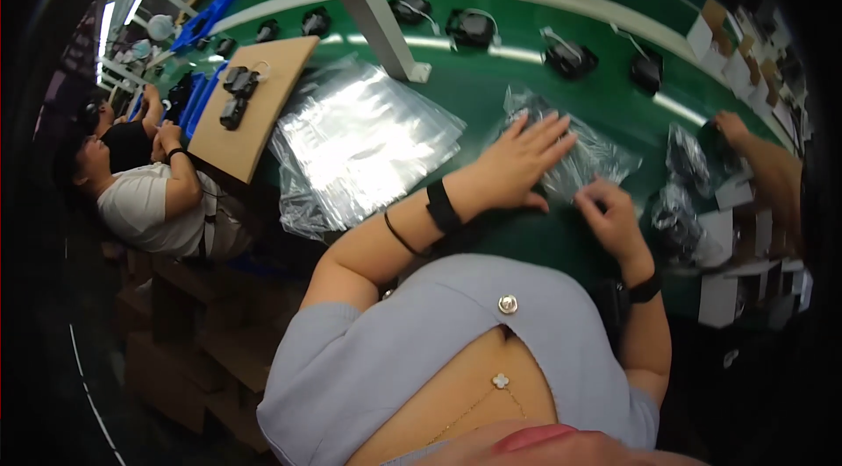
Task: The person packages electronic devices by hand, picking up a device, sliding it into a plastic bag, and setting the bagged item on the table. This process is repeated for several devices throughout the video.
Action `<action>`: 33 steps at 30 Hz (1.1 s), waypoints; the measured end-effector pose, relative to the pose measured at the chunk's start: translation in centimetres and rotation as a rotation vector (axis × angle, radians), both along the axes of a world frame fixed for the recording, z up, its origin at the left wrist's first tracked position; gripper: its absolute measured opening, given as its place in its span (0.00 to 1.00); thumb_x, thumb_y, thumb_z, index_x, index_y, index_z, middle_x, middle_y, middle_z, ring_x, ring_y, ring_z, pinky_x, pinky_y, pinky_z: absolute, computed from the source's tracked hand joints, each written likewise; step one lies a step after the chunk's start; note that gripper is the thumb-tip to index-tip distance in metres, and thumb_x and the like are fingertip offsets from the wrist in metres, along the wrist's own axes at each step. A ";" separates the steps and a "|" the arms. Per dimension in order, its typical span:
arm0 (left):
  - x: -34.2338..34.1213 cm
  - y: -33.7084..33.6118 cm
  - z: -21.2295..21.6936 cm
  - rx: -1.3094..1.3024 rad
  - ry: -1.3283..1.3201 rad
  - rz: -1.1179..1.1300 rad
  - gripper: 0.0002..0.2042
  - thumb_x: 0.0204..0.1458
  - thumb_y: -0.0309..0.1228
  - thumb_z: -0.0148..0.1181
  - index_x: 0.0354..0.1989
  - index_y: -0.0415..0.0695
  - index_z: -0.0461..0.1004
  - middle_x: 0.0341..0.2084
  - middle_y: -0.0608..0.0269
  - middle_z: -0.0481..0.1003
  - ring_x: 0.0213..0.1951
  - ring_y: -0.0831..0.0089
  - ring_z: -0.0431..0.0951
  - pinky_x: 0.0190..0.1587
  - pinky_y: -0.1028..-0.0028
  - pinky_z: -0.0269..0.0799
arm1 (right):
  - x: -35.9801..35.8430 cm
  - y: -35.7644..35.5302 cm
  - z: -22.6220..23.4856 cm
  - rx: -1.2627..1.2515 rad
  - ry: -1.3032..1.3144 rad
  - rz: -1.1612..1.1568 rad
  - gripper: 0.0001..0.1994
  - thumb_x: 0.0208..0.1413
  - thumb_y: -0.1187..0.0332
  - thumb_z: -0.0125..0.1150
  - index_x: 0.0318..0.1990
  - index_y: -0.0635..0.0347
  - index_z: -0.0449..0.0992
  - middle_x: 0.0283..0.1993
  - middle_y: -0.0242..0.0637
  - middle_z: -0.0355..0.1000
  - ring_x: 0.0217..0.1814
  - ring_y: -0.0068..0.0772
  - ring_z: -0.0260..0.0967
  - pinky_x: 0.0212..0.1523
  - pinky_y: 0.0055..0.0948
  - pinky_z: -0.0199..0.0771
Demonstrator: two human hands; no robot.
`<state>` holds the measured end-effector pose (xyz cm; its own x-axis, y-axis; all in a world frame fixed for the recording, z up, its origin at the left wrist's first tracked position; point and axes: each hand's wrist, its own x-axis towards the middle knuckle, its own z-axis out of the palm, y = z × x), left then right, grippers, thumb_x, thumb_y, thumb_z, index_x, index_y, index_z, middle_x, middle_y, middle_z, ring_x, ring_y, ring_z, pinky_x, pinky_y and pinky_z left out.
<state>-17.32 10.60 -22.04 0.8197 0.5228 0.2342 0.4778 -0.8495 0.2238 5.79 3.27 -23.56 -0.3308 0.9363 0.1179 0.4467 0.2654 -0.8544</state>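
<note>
A clear plastic bag (595,156) lies crumpled on the green work surface in front of me. My left hand (524,161) rests flat across its left part, fingers stretched out and spread. At the bag's near edge, my right hand (611,219) is closed, with the thumb and curled forefinger pinching the plastic. Whether anything lies inside the bag, under my left hand, I cannot tell. To the left is a wide stack of flat clear plastic bags (368,146), shiny under the lights.
Several black devices with white cables, such as this one (568,56), line the far side. A metal post (373,10) rises behind the bag stack. Bagged dark items (675,219) and white boxes (717,277) stand right, near another person's hand (730,128). A wooden board (263,93) lies left.
</note>
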 end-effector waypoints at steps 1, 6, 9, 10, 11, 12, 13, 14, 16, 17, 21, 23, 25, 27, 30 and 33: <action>0.4 0.4 -0.7 0.004 -0.014 -0.007 0.49 0.32 0.45 0.71 0.64 0.43 0.50 0.64 0.49 0.50 0.66 0.53 0.48 0.64 0.51 0.43 | 1.0 -0.2 -1.2 -0.037 -0.060 -0.111 0.18 0.49 0.74 0.60 0.48 0.64 0.68 0.42 0.36 0.71 0.47 0.29 0.68 0.58 0.30 0.59; -0.6 2.6 -1.8 0.007 -0.071 0.032 0.47 0.34 0.42 0.71 0.65 0.47 0.51 0.64 0.49 0.49 0.66 0.54 0.49 0.64 0.53 0.45 | 4.2 0.9 -1.4 -0.093 0.309 -0.529 0.15 0.49 0.77 0.60 0.45 0.61 0.68 0.37 0.35 0.69 0.43 0.27 0.67 0.57 0.30 0.61; -1.3 3.7 -1.5 0.031 -0.093 0.071 0.46 0.35 0.38 0.70 0.65 0.49 0.51 0.65 0.50 0.48 0.65 0.54 0.49 0.64 0.54 0.48 | 2.8 0.7 0.9 0.425 0.099 -0.477 0.17 0.47 0.77 0.61 0.46 0.60 0.68 0.43 0.38 0.67 0.48 0.28 0.66 0.59 0.35 0.59; -1.8 3.1 -1.7 0.046 -0.086 0.084 0.46 0.35 0.38 0.70 0.65 0.51 0.50 0.65 0.50 0.48 0.65 0.54 0.50 0.64 0.54 0.49 | 1.5 0.2 1.7 0.670 -0.001 -0.420 0.18 0.46 0.76 0.62 0.46 0.59 0.68 0.46 0.40 0.67 0.50 0.29 0.65 0.60 0.38 0.58; -2.3 2.4 -2.1 0.062 -0.077 0.103 0.46 0.35 0.37 0.70 0.65 0.52 0.50 0.65 0.50 0.48 0.65 0.55 0.50 0.63 0.54 0.50 | -0.1 -0.1 3.2 0.710 -0.213 -0.261 0.19 0.45 0.76 0.62 0.47 0.58 0.68 0.51 0.42 0.64 0.55 0.32 0.63 0.62 0.42 0.55; -2.5 2.0 -2.7 0.047 -0.071 0.116 0.46 0.35 0.37 0.70 0.65 0.52 0.50 0.65 0.50 0.48 0.65 0.55 0.50 0.63 0.54 0.50 | -1.7 -0.3 4.1 0.745 -0.419 -0.094 0.20 0.44 0.76 0.63 0.48 0.57 0.67 0.56 0.44 0.61 0.59 0.35 0.61 0.64 0.47 0.52; -2.5 2.5 -3.0 0.052 -0.100 0.126 0.43 0.37 0.35 0.69 0.64 0.51 0.52 0.64 0.50 0.49 0.64 0.55 0.52 0.62 0.55 0.52 | -2.6 0.2 3.5 0.743 -0.419 -0.089 0.20 0.44 0.76 0.63 0.48 0.57 0.67 0.56 0.44 0.61 0.59 0.35 0.61 0.64 0.47 0.52; -2.2 3.3 -3.2 0.057 -0.126 0.125 0.40 0.38 0.33 0.68 0.63 0.51 0.55 0.64 0.50 0.50 0.64 0.54 0.54 0.62 0.55 0.54 | -3.3 1.0 2.3 0.702 -0.515 -0.117 0.20 0.45 0.76 0.62 0.48 0.57 0.67 0.56 0.44 0.62 0.60 0.38 0.60 0.64 0.48 0.50; -2.3 3.9 -3.6 0.058 -0.150 0.122 0.38 0.39 0.32 0.67 0.62 0.50 0.58 0.63 0.51 0.51 0.63 0.54 0.56 0.61 0.56 0.56 | -4.1 2.6 -0.4 0.616 -0.702 -0.168 0.20 0.45 0.76 0.61 0.48 0.56 0.68 0.55 0.43 0.64 0.62 0.42 0.60 0.65 0.52 0.46; -3.0 4.0 -3.8 0.090 -0.144 0.099 0.32 0.40 0.31 0.66 0.57 0.48 0.62 0.61 0.51 0.56 0.61 0.55 0.59 0.60 0.57 0.58 | -3.5 3.0 -1.3 0.614 -0.701 -0.168 0.20 0.45 0.76 0.61 0.48 0.56 0.68 0.55 0.43 0.64 0.62 0.42 0.60 0.65 0.52 0.46; -4.0 4.4 -2.8 0.152 -0.184 0.017 0.15 0.44 0.29 0.63 0.41 0.42 0.70 0.51 0.53 0.67 0.54 0.57 0.68 0.56 0.59 0.64 | 1.0 3.5 -3.2 0.553 -0.583 -0.170 0.18 0.48 0.77 0.58 0.48 0.57 0.67 0.50 0.40 0.70 0.61 0.45 0.61 0.66 0.53 0.45; -3.6 4.7 -1.4 0.150 -0.289 -0.046 0.08 0.46 0.29 0.62 0.29 0.39 0.70 0.42 0.55 0.74 0.46 0.59 0.74 0.53 0.59 0.67 | 1.8 3.8 -1.7 0.528 -0.374 -0.136 0.11 0.52 0.75 0.55 0.44 0.58 0.67 0.44 0.39 0.72 0.59 0.43 0.63 0.66 0.53 0.44; -3.0 4.4 -0.8 0.079 -0.277 -0.007 0.09 0.46 0.31 0.62 0.27 0.40 0.69 0.38 0.57 0.75 0.43 0.60 0.74 0.51 0.60 0.68 | 2.1 4.0 -1.5 0.509 -0.272 -0.125 0.08 0.54 0.75 0.53 0.42 0.58 0.68 0.42 0.39 0.73 0.59 0.42 0.63 0.66 0.53 0.44; -2.3 4.1 -0.6 -0.057 -0.251 0.078 0.12 0.46 0.33 0.62 0.23 0.40 0.66 0.31 0.59 0.75 0.37 0.63 0.75 0.49 0.61 0.69 | 1.9 5.0 -1.9 0.466 0.075 -0.122 0.03 0.58 0.72 0.48 0.38 0.58 0.68 0.37 0.36 0.73 0.52 0.37 0.68 0.66 0.52 0.46; -0.5 4.2 -0.8 -0.167 -0.169 0.190 0.12 0.46 0.36 0.63 0.27 0.41 0.68 0.29 0.57 0.74 0.34 0.63 0.74 0.46 0.62 0.70 | 1.8 6.3 -3.3 0.366 0.319 -0.150 0.06 0.62 0.69 0.45 0.35 0.58 0.68 0.31 0.32 0.71 0.43 0.30 0.70 0.61 0.46 0.53; 0.3 4.6 -1.2 -0.144 -0.069 0.243 0.15 0.45 0.39 0.64 0.33 0.41 0.69 0.29 0.55 0.73 0.33 0.62 0.74 0.44 0.64 0.70 | 2.0 6.8 -4.4 0.220 0.463 -0.215 0.10 0.64 0.66 0.43 0.33 0.58 0.68 0.23 0.27 0.67 0.30 0.20 0.69 0.52 0.34 0.67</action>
<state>-17.03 15.24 -23.27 0.6508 0.7339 0.1946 0.6430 -0.6690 0.3728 7.79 10.04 -27.92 -0.0023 0.9140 0.4057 0.1014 0.4038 -0.9092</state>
